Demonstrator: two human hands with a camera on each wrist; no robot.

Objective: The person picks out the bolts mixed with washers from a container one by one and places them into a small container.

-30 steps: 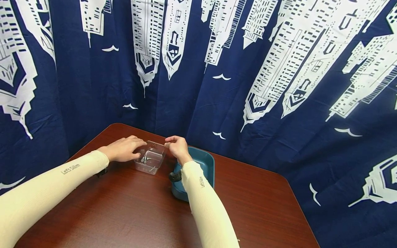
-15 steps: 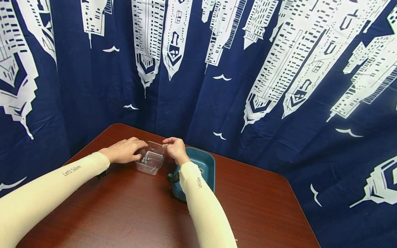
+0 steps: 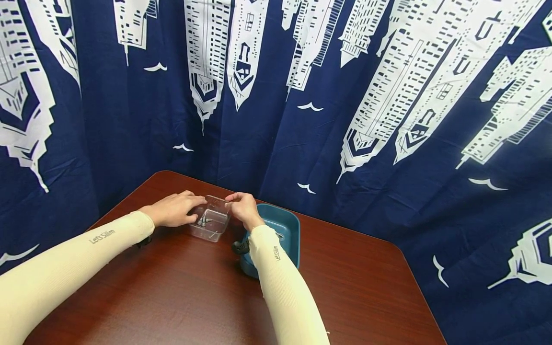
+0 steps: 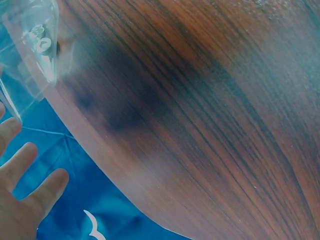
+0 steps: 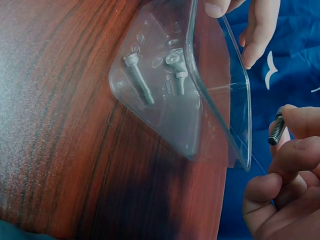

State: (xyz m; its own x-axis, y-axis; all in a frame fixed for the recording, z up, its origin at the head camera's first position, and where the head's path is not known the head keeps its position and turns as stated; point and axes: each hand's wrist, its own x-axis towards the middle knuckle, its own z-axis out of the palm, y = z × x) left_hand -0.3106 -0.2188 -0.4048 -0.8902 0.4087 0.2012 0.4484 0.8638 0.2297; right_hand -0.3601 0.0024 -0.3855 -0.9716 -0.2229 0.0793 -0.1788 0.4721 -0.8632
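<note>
A clear plastic container (image 3: pixel 205 234) sits near the back left of the table, with several metal bolts (image 3: pixel 202 221) on its floor. My left hand (image 3: pixel 172 210) rests by its left rim, fingers spread and fairly straight. The left wrist view catches those fingers (image 4: pixel 15 165) beside the clear wall. At the container's right side, my right hand (image 3: pixel 244 211) pinches one bolt (image 5: pixel 276 131) between thumb and fingertips, which the right wrist view shows clearly. That bolt is apart from the container wall and too small to make out in the head view.
A blue bin (image 3: pixel 292 235) stands right of the container, partly under the right forearm, with a small light item (image 3: pixel 280 235) inside. The brown table (image 3: pixel 353 278) has rounded back corners. A dark blue curtain (image 3: pixel 267 143) hangs close behind.
The right hand has shifted slightly left, closer to the container's right rim. The left hand stays at the left rim almost unmoved.
</note>
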